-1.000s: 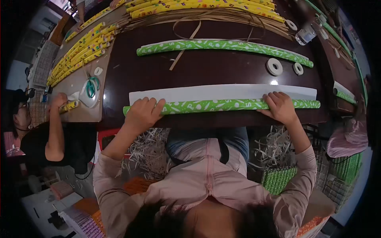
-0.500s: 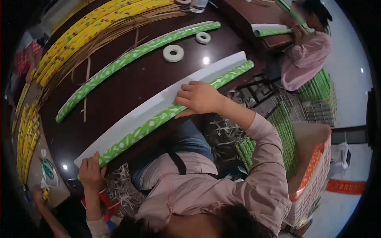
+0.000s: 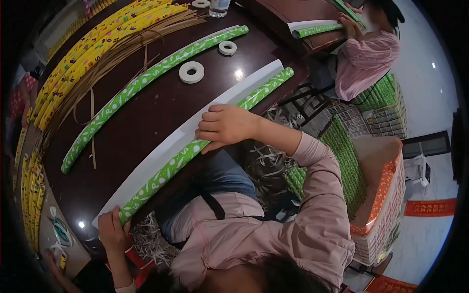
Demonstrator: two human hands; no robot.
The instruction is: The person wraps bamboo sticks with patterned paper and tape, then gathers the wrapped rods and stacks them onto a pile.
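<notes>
A green patterned roll (image 3: 163,175) lies along the table's near edge, its white underside (image 3: 171,139) spread flat on the far side. At the roll's lower left end, my left hand (image 3: 113,230) is closed round it. My right hand (image 3: 225,126) rests over the roll near its middle, fingers together on the white sheet and thumb on the near side. Farther back on the table (image 3: 146,117) lies a second green roll (image 3: 146,78). Two white tape rolls, a larger one (image 3: 191,72) and a smaller one (image 3: 227,48), sit between the two green rolls.
Yellow rolls (image 3: 93,53) and brown strips (image 3: 117,53) lie at the back left. A bottle (image 3: 219,7) stands at the back edge. A co-worker (image 3: 369,63) holds green material at another table. Wrapped baskets (image 3: 376,195) stand at the right, and green-handled scissors (image 3: 60,228) lie at lower left.
The view has swung to the right, and the roll now runs diagonally. My right hand has moved from near the roll's right end to its middle. My left hand has shifted to the left end.
</notes>
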